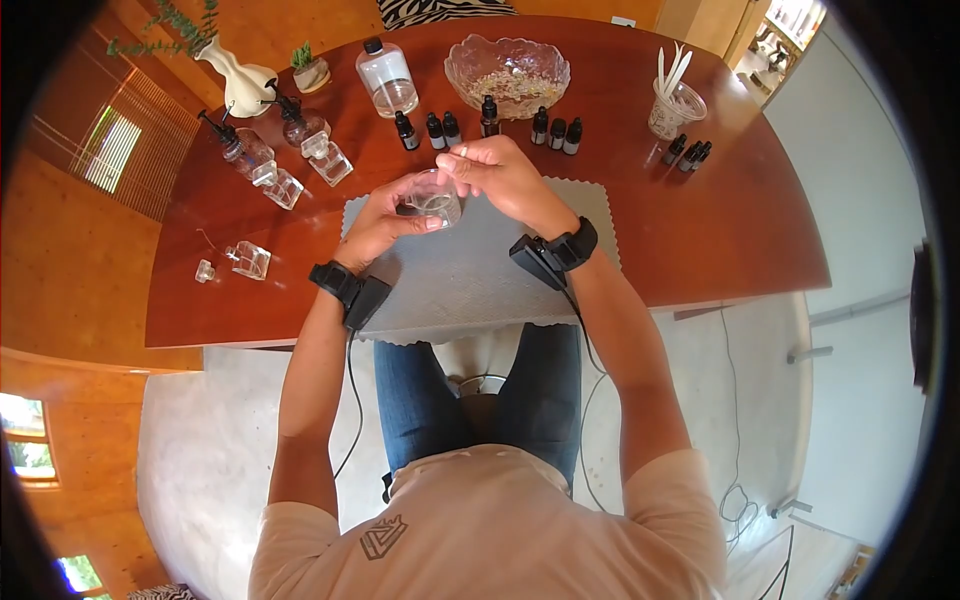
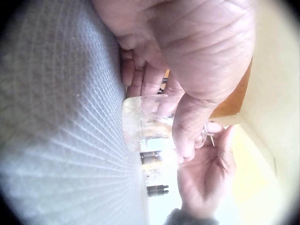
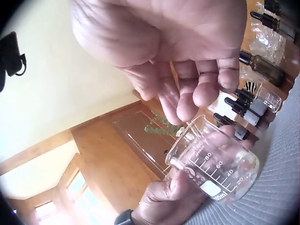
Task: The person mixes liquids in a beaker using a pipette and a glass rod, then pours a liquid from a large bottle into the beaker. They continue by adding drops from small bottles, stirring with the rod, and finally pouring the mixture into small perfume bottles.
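Observation:
My left hand [image 1: 380,222] holds a small clear glass beaker [image 3: 218,171] low over the grey mat [image 1: 470,280], thumb on one side and fingers round the other. White graduation marks run up its wall, and some pale bits show near its bottom in the right wrist view. Right above the beaker's rim is my right hand [image 1: 505,185], its fingers bent downward and the thumb close to them. A thin pale sliver shows by these fingertips in the left wrist view; I cannot tell whether they pinch it.
Several black-capped dropper bottles [image 1: 489,118] stand behind the mat. Farther back are a large clear bottle [image 1: 388,82] and a glass bowl [image 1: 508,80] of small pale pieces. A cup [image 1: 664,120] with white sticks stands right; glass bottles [image 1: 283,188] and a white vase [image 1: 240,85] are left.

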A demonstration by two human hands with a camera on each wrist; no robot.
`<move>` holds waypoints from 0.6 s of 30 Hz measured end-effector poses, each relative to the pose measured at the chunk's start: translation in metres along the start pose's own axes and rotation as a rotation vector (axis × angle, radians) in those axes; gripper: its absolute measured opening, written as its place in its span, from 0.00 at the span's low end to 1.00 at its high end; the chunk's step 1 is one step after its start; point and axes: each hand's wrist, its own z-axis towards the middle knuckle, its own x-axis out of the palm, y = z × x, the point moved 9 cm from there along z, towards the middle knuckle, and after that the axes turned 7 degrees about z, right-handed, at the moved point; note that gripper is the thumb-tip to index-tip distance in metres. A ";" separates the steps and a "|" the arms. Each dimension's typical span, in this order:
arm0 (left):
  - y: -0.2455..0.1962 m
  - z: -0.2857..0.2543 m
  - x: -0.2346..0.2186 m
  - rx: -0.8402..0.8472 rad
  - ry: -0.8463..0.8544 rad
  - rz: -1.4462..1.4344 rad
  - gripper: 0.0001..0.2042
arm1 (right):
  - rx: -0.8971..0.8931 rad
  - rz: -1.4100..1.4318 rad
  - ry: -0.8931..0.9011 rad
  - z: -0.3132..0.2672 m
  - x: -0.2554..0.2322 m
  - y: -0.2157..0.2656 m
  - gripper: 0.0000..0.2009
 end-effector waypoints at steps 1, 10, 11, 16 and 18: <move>0.001 0.000 0.000 -0.011 0.001 -0.004 0.31 | 0.029 0.015 0.047 0.000 0.003 -0.002 0.19; 0.003 -0.001 0.000 -0.024 0.000 -0.035 0.32 | 0.013 0.000 0.027 0.000 0.002 0.000 0.19; 0.000 -0.002 0.000 -0.016 -0.005 -0.039 0.32 | -0.010 -0.013 -0.011 0.001 0.000 0.001 0.19; -0.001 -0.001 0.001 -0.004 0.002 -0.013 0.32 | 0.025 -0.017 0.034 0.001 0.000 -0.004 0.18; -0.001 -0.001 0.000 -0.005 0.006 -0.006 0.32 | 0.000 0.015 -0.019 0.002 -0.003 -0.003 0.18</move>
